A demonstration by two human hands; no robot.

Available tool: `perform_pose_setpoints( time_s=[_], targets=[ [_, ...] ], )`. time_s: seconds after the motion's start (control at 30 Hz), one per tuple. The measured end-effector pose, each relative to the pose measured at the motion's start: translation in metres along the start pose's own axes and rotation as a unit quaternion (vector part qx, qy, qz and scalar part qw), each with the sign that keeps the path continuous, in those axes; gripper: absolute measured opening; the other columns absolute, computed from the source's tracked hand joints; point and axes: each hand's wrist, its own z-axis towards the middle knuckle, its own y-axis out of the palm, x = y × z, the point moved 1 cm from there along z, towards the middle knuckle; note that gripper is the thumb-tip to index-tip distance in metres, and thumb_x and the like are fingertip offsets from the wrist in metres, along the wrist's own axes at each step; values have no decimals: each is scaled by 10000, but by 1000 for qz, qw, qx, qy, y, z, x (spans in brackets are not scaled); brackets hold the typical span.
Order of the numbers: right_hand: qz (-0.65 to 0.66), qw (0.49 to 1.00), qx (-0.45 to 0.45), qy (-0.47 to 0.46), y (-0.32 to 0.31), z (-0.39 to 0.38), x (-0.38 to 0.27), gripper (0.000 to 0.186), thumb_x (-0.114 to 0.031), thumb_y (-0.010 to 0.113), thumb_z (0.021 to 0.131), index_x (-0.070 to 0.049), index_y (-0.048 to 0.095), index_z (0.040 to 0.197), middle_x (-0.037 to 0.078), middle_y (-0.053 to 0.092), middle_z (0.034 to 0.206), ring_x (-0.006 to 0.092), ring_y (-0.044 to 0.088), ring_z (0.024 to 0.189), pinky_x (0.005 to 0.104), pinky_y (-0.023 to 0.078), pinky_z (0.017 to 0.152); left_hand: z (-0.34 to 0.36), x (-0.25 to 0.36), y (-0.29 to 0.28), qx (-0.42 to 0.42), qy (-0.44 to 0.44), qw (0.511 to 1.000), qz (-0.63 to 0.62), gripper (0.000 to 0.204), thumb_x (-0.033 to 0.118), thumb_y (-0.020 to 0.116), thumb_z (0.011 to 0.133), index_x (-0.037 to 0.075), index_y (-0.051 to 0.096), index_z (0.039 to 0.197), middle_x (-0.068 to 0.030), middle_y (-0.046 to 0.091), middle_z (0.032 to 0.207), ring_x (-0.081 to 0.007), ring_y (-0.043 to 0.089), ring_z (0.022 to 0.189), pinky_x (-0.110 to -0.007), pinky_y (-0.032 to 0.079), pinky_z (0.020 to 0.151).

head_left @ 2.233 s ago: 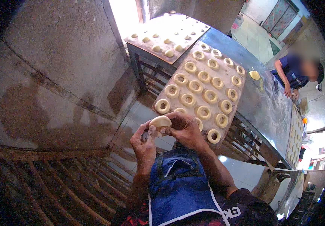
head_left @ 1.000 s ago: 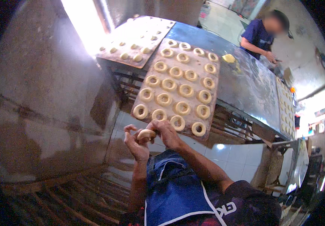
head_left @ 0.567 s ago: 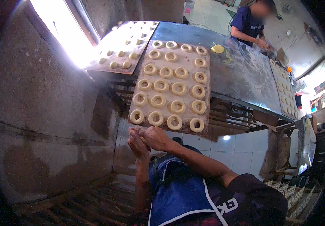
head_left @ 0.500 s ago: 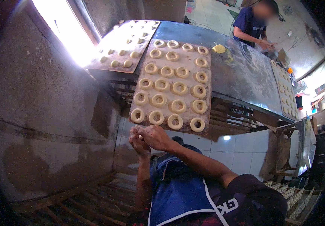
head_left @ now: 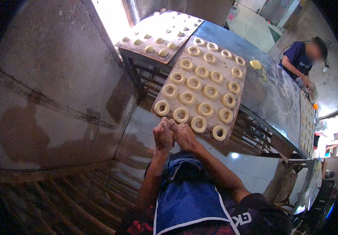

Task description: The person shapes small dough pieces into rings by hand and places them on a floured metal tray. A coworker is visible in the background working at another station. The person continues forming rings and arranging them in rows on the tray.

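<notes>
My left hand (head_left: 163,137) and my right hand (head_left: 185,137) are together just off the near edge of a floured board (head_left: 223,65). Their fingers are curled and the thumbs meet at the top. Whatever lies between them is hidden by the fingers. Rows of pale dough rings cover the board; the closest, a dough ring (head_left: 186,114), sits just beyond my right hand. At the near right corner lies another dough ring (head_left: 214,133).
A second board (head_left: 155,54) with round dough pieces stands at the far left. The metal table (head_left: 268,92) stretches right, with a yellow dough lump (head_left: 255,64) on it. A co-worker (head_left: 296,58) stands behind, near another dough-laden board (head_left: 306,121). A wall (head_left: 59,86) rises on my left.
The view has swung, so the table and boards appear shifted right and tilted. My hands have stayed together, now with both thumbs side by side on top. The co-worker leans lower.
</notes>
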Motion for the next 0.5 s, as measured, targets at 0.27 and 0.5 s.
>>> perform_pose_setpoints(
  time_s=[0.27, 0.5],
  targets=[
    [145, 982, 33, 117, 3, -1, 1, 613, -473, 302, 1003, 20, 663, 956, 176, 647, 708, 330, 619, 635, 427, 481, 671, 0, 6, 2, 57, -65, 992, -93, 519, 524, 253, 1005, 124, 406, 711, 30, 379, 590, -80, 396, 539, -269, 344, 503],
    [187, 968, 30, 166, -1, -7, 14, 647, -521, 287, 995, 13, 641, 906, 176, 571, 647, 286, 529, 556, 357, 401, 490, 13, -3, 5, -33, -85, 961, -261, 501, 472, 298, 1012, 74, 427, 737, -14, 431, 599, -185, 480, 550, -333, 387, 520]
  ],
)
